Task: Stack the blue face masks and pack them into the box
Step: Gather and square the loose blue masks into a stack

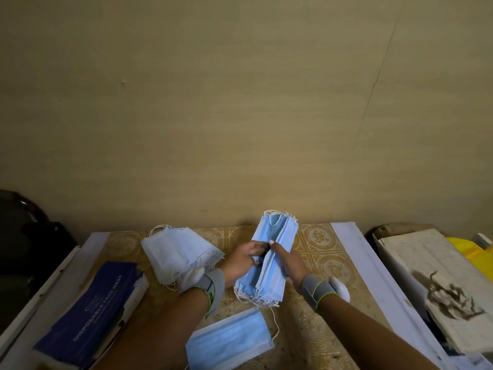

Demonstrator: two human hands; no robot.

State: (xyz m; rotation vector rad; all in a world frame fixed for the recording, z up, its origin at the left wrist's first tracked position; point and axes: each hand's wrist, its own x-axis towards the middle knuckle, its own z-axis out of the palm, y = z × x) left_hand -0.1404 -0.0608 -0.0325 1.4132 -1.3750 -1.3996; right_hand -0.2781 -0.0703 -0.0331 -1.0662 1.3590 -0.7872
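A stack of blue face masks (269, 273) is held upright on its long edge over the middle of the table, white ear loops sticking out at both ends. My left hand (241, 259) grips its left face and my right hand (289, 263) grips its right face, thumbs meeting on top. One loose blue mask (229, 340) lies flat near the front edge. A pile of masks lying pale side up (178, 253) sits to the left. The dark blue mask box (90, 316), printed "DISPOSABLE FACE MASK", lies at the front left.
The table (320, 263) has a gold patterned cloth and pale borders, set against a beige wall. A stained white board (437, 284) and something yellow (469, 252) lie at the right. Dark objects (24, 236) stand at the left.
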